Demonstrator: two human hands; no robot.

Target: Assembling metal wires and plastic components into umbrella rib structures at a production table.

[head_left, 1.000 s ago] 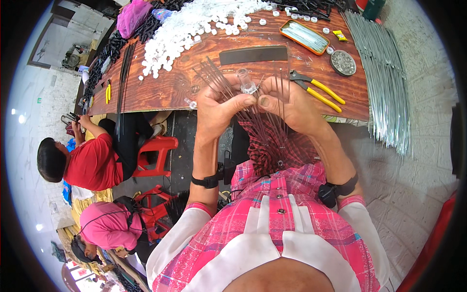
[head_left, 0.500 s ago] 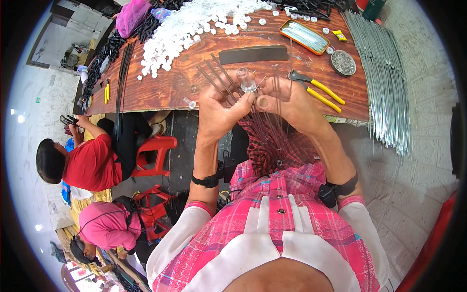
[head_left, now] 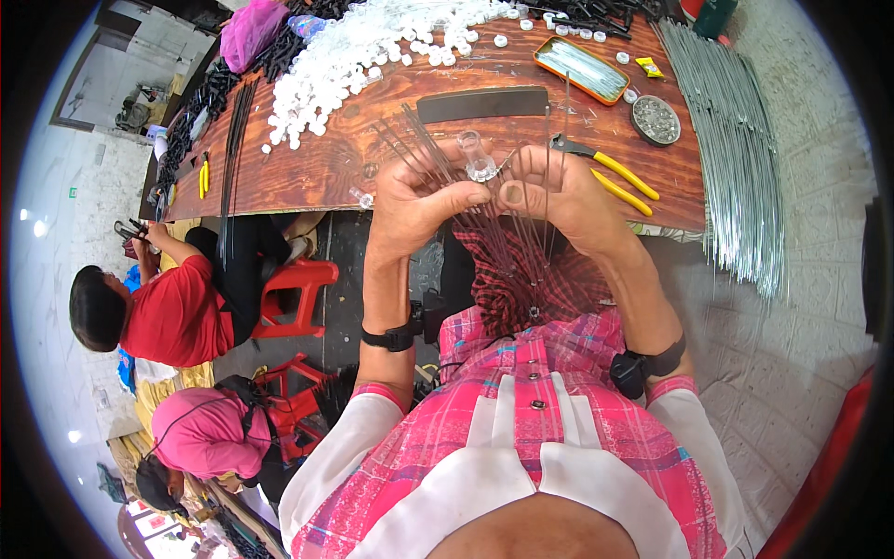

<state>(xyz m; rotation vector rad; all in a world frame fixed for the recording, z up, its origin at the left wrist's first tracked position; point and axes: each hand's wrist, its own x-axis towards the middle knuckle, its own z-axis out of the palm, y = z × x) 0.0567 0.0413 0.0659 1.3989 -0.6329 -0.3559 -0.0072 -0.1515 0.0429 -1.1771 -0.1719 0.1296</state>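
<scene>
Just past the table's near edge, both hands are close together around a clear plastic tube-shaped piece [head_left: 477, 156] with a flared rim. Thin dark metal rods [head_left: 494, 244] fan out from it, over both hands and down toward my lap. My left hand [head_left: 416, 203] is closed, its thumb pressed at the rim's left, with several rods across its fingers. On the other side, my right hand [head_left: 562, 197] has curled fingers and its thumb close to the rim, with rods passing through it. A thin pale wire end shows between the hands. The fingertips' exact grip is partly hidden.
Yellow-handled pliers [head_left: 622, 182] lie right of my hands. Beyond are a dark flat bar [head_left: 482, 103], a wire-filled tin [head_left: 583, 70], a round dish [head_left: 656, 121] and white plastic rings [head_left: 321, 93]. Metal rods [head_left: 726, 140] overhang the right edge. Two people sit at left.
The clear piece has shifted slightly right and down, and the rods have swung. My left thumb now lies straighter along the rim. Both hands stay closed around the work.
</scene>
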